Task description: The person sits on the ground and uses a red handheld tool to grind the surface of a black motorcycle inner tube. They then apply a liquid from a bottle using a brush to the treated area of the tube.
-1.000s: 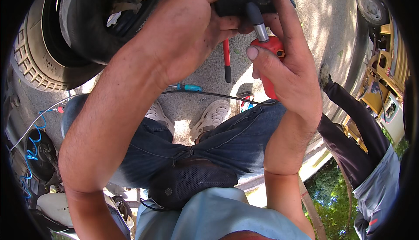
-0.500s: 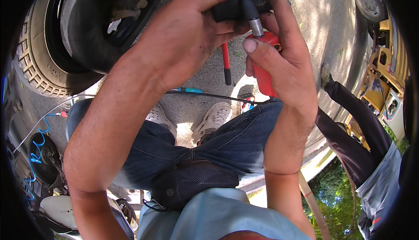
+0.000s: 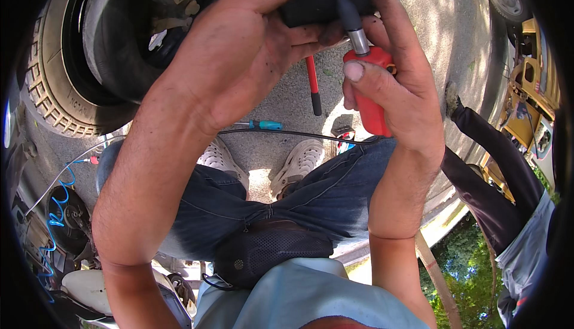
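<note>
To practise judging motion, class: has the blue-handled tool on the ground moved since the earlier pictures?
No. The blue-handled tool shows no clear shift either way: it lies left of and slightly below the black end of the red bar, as before.

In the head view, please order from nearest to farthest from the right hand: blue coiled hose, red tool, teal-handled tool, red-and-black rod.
As seen from the right hand:
1. Red tool: held in it.
2. Red-and-black rod: to its left.
3. Teal-handled tool: farther left, lower.
4. Blue coiled hose: far left.
</note>
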Tool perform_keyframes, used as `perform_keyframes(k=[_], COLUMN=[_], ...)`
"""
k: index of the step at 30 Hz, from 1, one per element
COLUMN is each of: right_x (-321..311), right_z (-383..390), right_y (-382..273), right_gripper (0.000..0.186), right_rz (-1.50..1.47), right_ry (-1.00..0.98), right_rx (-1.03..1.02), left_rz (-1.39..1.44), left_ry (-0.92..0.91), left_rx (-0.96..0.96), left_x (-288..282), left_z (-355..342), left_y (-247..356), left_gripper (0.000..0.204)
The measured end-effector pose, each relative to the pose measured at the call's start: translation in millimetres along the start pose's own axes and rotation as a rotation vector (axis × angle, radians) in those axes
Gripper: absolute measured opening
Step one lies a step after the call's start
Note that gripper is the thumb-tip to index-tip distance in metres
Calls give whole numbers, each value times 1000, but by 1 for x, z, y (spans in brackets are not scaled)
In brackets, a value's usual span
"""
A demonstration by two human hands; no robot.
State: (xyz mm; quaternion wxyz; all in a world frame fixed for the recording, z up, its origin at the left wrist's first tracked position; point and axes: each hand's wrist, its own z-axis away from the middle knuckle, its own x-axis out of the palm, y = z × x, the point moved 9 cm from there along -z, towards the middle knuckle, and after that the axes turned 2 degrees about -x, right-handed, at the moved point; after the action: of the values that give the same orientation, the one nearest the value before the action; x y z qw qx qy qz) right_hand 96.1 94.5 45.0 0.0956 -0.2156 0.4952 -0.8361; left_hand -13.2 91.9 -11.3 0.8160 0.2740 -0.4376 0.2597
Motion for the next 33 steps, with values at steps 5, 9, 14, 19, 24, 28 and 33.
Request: perform_keyframes(k=[5, 9, 14, 19, 24, 28, 33], right_x=[-5, -8, -5, 0, 1, -5, -16], right_z=[2, 3, -1, -6, -1, 3, 1], right_y=[-2, 1, 7, 7, 2, 4, 9], right_gripper=[94, 94, 95, 96, 96, 95, 94], right_rz=[50, 57, 155, 427, 317, 235, 91], right_ry=[11, 30, -8, 7, 21, -16, 14], right_rx=[-62, -126, -149, -193, -13, -12, -115], left_rz=[27, 8, 19, 26, 51, 65, -50], left_ry=[-98, -43, -120, -100, -79, -63, 19], left_rx=[22, 37, 33, 16, 0, 8, 20], left_x=[2, 2, 5, 3, 3, 2, 6], left_z=[4, 4, 2, -2, 0, 2, 3], left_y=[3, 5, 2, -3, -4, 0, 4], left_gripper=[51, 51, 51, 51, 50, 50, 51])
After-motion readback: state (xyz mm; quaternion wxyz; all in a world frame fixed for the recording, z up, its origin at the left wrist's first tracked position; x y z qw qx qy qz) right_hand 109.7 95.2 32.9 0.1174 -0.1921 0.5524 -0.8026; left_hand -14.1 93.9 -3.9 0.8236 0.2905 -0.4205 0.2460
